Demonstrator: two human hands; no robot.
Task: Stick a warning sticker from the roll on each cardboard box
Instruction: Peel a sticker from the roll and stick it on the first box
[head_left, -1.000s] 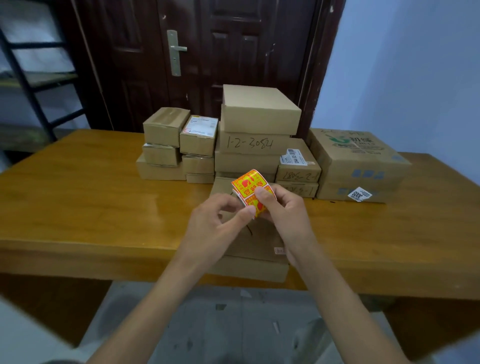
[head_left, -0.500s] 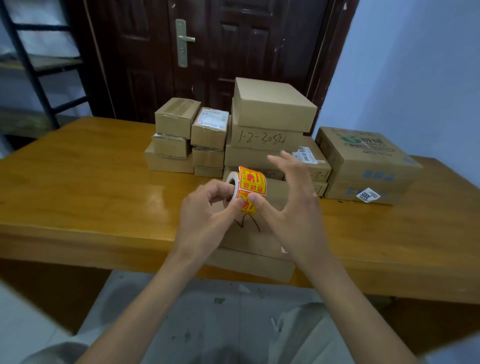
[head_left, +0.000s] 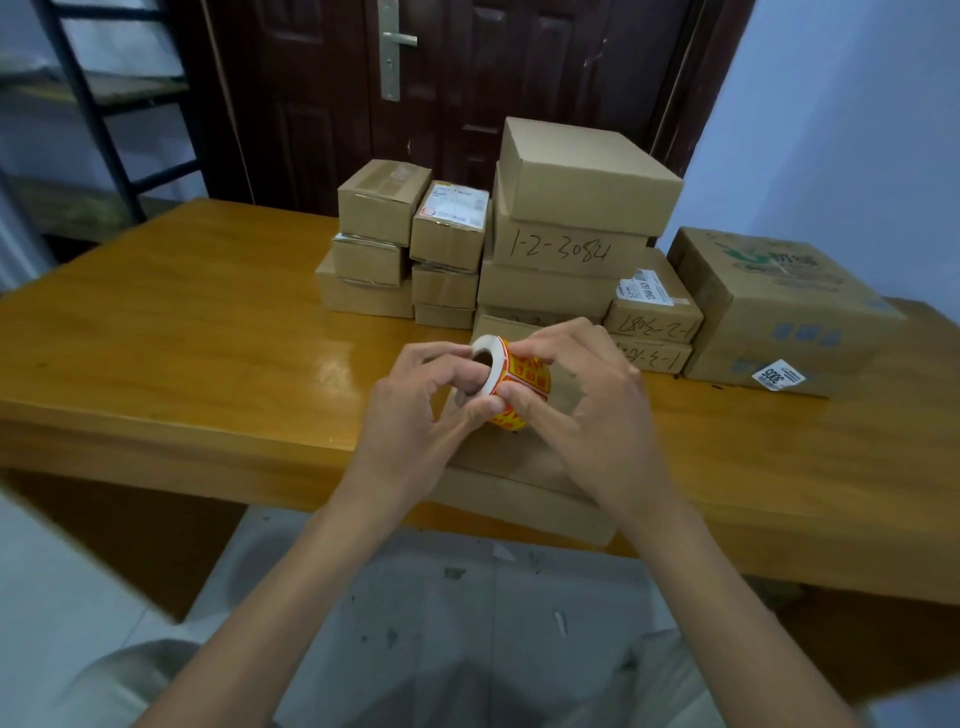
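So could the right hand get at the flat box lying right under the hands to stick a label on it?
Probably yes. The flat box lies just beneath the right hand, nothing stacked on it, though that hand, like the left hand, is busy with the sticker roll.

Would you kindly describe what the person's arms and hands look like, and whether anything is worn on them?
Both forearms are bare down to the wrists. The left hand and right hand wear no gloves, and no rings, watch or bracelets are visible. No sleeves show on either forearm; only pale grey clothing appears at the bottom of the head view.
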